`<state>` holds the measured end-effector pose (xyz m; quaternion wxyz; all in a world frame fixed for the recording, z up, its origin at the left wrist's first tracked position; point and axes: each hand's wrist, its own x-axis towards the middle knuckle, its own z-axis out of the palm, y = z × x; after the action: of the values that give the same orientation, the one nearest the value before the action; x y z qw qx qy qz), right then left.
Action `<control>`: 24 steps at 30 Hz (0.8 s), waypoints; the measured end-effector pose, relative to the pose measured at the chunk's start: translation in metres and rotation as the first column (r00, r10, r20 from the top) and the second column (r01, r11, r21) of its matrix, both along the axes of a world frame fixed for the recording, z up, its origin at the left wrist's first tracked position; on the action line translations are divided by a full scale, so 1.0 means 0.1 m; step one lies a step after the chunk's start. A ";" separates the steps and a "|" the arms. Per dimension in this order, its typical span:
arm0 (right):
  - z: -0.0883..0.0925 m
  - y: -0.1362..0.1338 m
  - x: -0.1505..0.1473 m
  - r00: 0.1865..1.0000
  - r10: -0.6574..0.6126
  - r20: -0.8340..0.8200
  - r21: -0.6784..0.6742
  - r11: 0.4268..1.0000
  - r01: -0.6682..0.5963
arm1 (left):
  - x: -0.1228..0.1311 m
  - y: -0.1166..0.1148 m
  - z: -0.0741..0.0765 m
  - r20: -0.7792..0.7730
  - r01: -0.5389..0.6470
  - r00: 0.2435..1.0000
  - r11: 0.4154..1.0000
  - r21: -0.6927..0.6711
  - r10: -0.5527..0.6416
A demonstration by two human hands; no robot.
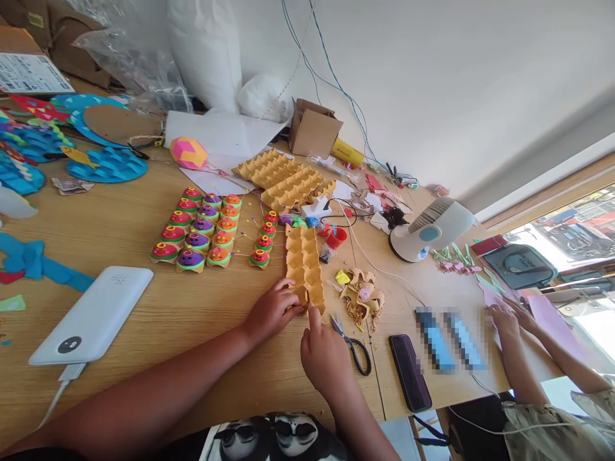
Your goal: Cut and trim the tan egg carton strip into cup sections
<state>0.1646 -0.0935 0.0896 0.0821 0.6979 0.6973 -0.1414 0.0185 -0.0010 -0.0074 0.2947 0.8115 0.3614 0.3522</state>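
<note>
A strip of yellow egg carton (pixel 302 259), two cups wide, lies hollows up in front of me. My left hand (pixel 275 308) is closed on its near left corner. At the near right corner my right hand (pixel 327 351) has its index finger and thumb region on the carton, the other fingers curled; the underside of this grip is hidden. Beside that hand lie black-handled scissors (pixel 353 346). Torn carton scraps (pixel 362 298) are heaped just right of the strip. To its left stand painted carton strips with red (pixel 262 243), purple (pixel 196 240) and orange (pixel 223 237) decorated cups.
Larger egg trays (pixel 278 179) and a cardboard box (pixel 314 128) sit behind. A fan (pixel 427 230), a red cup (pixel 336 237) and a phone (pixel 409 372) are on the right, a power bank (pixel 93 314) left. A co-worker's hands (pixel 512 317) rest on pink paper.
</note>
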 end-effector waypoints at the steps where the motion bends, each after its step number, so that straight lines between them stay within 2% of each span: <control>1: -0.01 0.00 0.00 1.000 -0.009 -0.008 0.004 1.000 0.009 | 0.00 0.00 0.00 -0.005 -0.002 1.000 1.000 0.004 0.002; 7: -0.07 0.01 0.04 0.999 -0.019 -0.045 0.017 1.000 0.019 | -0.01 -0.01 0.04 -0.063 -0.023 0.998 0.997 0.074 0.028; 16: 0.00 0.13 -0.01 0.999 0.039 -0.012 0.017 0.999 -0.039 | -0.01 -0.03 0.09 -0.095 -0.109 0.988 0.983 0.150 0.124; 24: -0.09 0.14 0.01 0.998 0.031 -0.047 0.054 0.998 -0.028 | 0.01 -0.01 0.09 -0.042 -0.081 0.995 0.981 0.178 0.090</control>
<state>0.1660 -0.0794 0.0811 0.0487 0.6859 0.7128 -0.1382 0.0199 -0.0015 0.0014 0.1972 0.8266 0.3706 0.3749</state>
